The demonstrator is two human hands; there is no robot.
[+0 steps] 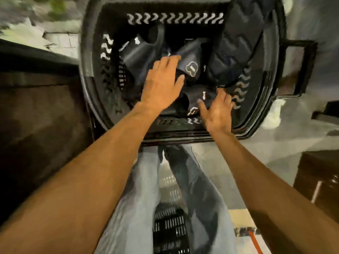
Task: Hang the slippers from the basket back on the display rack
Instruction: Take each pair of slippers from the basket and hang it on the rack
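Item: basket (pixel 110 85), black plastic, walls pierced with wavy slots, a folding handle (pixel 302 68) swung out on its right side; it stands on the pale floor (pixel 229 158) in front of the person's knees

Contents: slippers (pixel 194 52), dark navy to black, heaped loosely inside the basket, none on a rack; one slipper sole (pixel 238 39) with zigzag tread leans up against the right wall

Markings: a pale-outlined badge (pixel 190 67) on the strap of the middle slipper and a second pale mark (pixel 192 111) on the nearest one; both too blurred to read, no lettering legible; small white tags (pixel 203 95) also unreadable

Left hand (pixel 161 85): reached into the basket, palm down, lying on the middle slipper; grip apart, fingers straight, nothing clasped

Right hand (pixel 218 114): inside the near right corner, palm turned inward, fingertips at the nearest slipper; grip apart, fingers spread

Surroundings: blue jeans (pixel 132 208); a second black slotted crate (pixel 170 230) on the floor between the legs; an orange cord (pixel 254 241) at lower right; dark brown furniture (pixel 321 176) at right
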